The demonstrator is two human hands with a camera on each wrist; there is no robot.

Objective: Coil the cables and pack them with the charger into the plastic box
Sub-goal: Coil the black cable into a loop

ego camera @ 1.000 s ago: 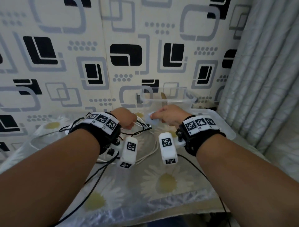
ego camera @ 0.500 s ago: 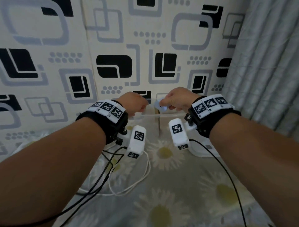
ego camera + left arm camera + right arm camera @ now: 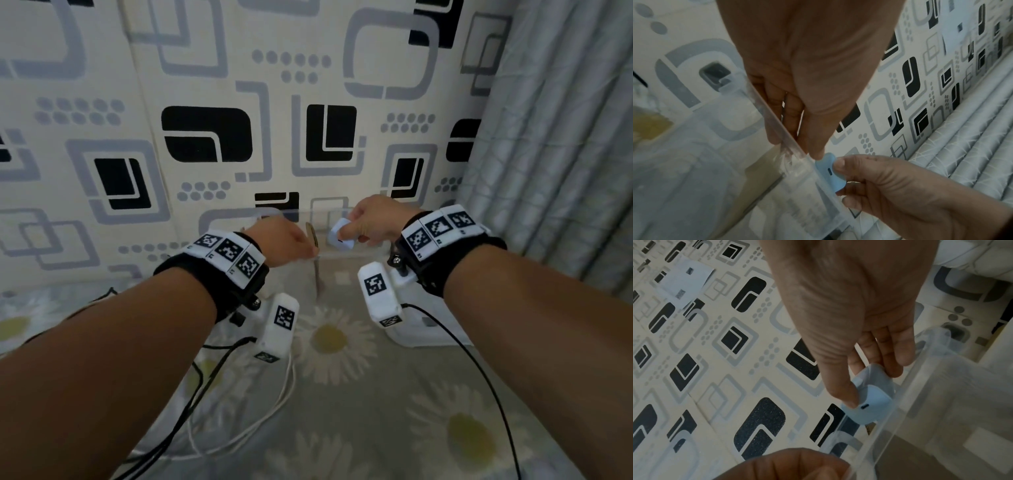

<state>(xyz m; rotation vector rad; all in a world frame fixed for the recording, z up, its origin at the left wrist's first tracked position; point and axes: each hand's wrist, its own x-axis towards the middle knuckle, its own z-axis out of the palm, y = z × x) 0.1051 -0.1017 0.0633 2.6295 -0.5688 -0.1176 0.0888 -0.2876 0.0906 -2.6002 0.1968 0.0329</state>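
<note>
Charger (image 3: 339, 235): small pale-blue cube with one slot port on its face, pinched between thumb and fingertips of right hand (image 3: 373, 222), held in the air at the near rim of the plastic box (image 3: 356, 255). In the right wrist view, charger (image 3: 872, 400) sits just outside the clear wall, touching or nearly touching it; cannot tell which.

Plastic box: transparent, lid off, standing at 12 o'clock on the table against the patterned wall (image 3: 205, 137). Left hand (image 3: 281, 241) at 9 o'clock of the charger, gripping the box rim: in the left wrist view, fingers (image 3: 777, 104) curled down one side of the clear wall, thumb on the other, thumb tip right beside the charger (image 3: 829, 172).

White cable (image 3: 274, 414): loose, uncoiled loop on the daisy-print tablecloth (image 3: 342, 359), at 7 o'clock of the box, below the left wrist. Black cables (image 3: 191, 404) alongside it, running toward 7 o'clock off frame.

White lid-like object (image 3: 431, 332) flat on the cloth at 4 o'clock of the box, partly hidden by the right wrist unit. Grey curtain (image 3: 565, 154) at 3 o'clock.
</note>
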